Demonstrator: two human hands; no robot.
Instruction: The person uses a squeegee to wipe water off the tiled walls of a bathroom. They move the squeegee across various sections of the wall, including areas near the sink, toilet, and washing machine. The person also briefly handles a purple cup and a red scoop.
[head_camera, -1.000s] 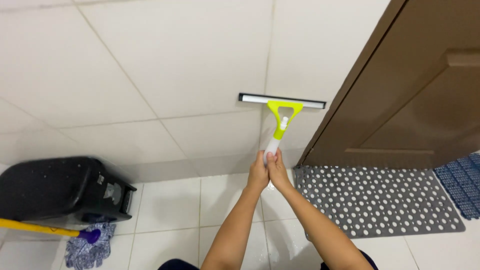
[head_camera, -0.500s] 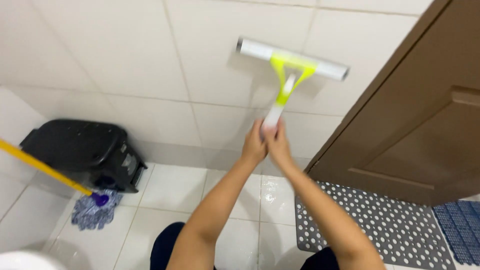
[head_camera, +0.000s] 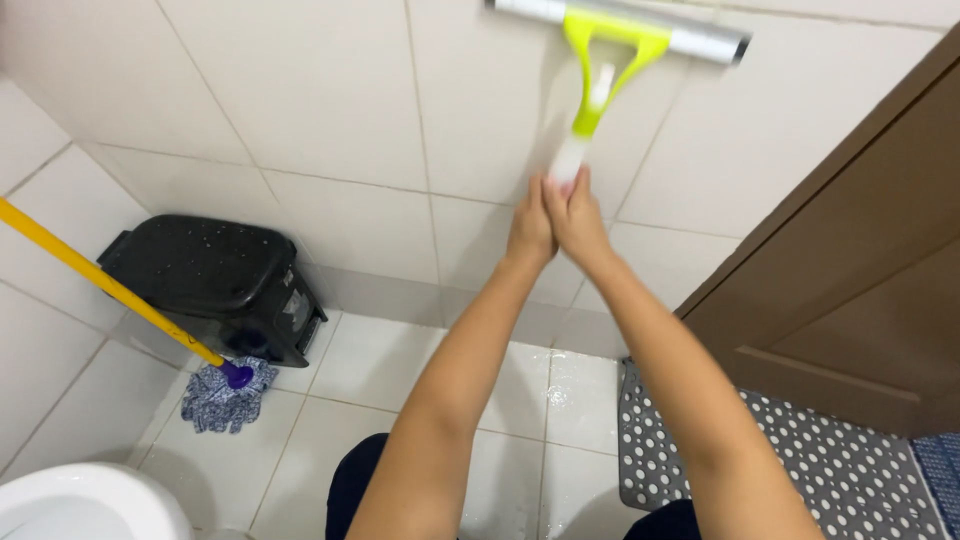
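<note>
While the squeegee (head_camera: 612, 60) sits high on the white tiled wall (head_camera: 300, 110), blade flat against it, my left hand (head_camera: 530, 225) and right hand (head_camera: 578, 220) are both clenched around its handle. Mid-stroke, I'd say; next needs even pressure, keeping clear of the door (head_camera: 850, 280).

Squeegee (head_camera: 612, 40) sat at twelve o'clock on the wall (head_camera: 300, 110), both hands beneath it. Bin (head_camera: 215, 285) stood at nine, mop (head_camera: 222, 392) before it; door (head_camera: 850, 270) at three, mat (head_camera: 790, 450) below.
</note>
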